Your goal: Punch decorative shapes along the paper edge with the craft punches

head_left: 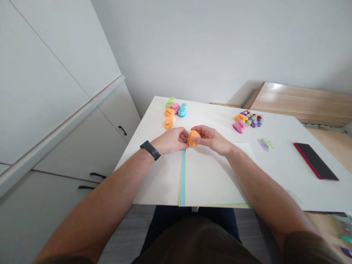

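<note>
Where the hands meet: orange punch [194,138], at the far left corner of the paper stack [214,179]; whether paper sits in its slot, cannot tell.
Right hand [211,140]: closed on the orange punch, thumb on the near side, fingers curled round the far side.
Left hand [176,140]: fingers bent, right beside the punch and the paper corner; cannot tell if it grips either.
Left wrist: dark band [150,150].
Paper: white sheet on top; blue strip [183,179] and a thin yellow edge showing along the left side, more of both at the near edge.
Table: white top [154,183], paper lying at its near edge.
Far left group: green punch [170,102], pink punch [175,107], blue punch [182,110], all close together; two orange punches [168,123] on the near side.
Far right group: second pink punch [240,127] nearest, another orange one behind; small punches [253,119] in purple, green and red bunched beside them.
Cut bits: purple and green scraps [266,144], loose pile, right of the paper.
Right end: flat black thing [316,161] with red edge, lying on the table.
</note>
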`<state>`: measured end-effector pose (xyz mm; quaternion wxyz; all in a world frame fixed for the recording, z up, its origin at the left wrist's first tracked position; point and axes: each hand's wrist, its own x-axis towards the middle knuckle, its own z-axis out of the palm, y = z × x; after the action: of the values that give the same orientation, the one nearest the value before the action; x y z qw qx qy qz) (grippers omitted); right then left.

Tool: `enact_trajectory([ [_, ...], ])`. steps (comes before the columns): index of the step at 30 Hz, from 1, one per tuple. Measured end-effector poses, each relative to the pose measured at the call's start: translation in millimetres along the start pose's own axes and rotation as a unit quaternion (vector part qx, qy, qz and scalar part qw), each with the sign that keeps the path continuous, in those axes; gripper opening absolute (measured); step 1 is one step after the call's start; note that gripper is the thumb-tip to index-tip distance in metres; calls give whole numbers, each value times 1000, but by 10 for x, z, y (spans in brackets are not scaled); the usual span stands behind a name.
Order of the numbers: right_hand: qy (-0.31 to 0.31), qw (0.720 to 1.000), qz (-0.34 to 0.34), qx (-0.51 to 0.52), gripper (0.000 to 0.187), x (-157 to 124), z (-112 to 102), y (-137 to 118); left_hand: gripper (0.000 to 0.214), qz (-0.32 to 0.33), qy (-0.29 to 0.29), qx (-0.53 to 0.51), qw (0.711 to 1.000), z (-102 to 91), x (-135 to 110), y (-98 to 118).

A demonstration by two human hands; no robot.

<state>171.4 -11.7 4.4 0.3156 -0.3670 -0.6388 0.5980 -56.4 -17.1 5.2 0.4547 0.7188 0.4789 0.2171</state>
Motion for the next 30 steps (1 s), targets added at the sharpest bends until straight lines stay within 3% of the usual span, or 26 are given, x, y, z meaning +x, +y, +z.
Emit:
enact_trajectory([
  [9,-2,1000,20,-5,55,-10,-11,14,37,13,-8,-14,1000,20,26,-47],
  [30,9,1000,-7,-25,47,-20,6,-19,43,9,-26,-33,999,15,-12,7],
])
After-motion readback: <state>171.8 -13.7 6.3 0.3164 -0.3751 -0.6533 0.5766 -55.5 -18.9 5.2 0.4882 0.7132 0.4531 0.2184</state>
